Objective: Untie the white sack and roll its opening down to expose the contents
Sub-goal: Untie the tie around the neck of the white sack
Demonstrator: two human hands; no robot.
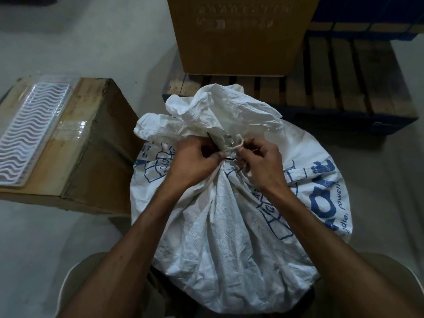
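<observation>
A full white woven sack (220,226) with blue print stands between my knees on the floor. Its neck is gathered and bound with pale twine (234,144); a thin black tie also shows at the knot. The loose crumpled top of the sack (206,115) flops away from me above the knot. My left hand (195,161) grips the bunched neck from the left, thumb against the twine. My right hand (263,161) pinches the twine ends on the right side of the knot. The sack's contents are hidden.
A cardboard box (96,157) stands left of the sack, with a clear plastic tray of wavy white parts (34,131) lying on top. Behind the sack is a wooden pallet (344,88) carrying a tall brown carton (241,35). Grey concrete floor (103,42) surrounds everything.
</observation>
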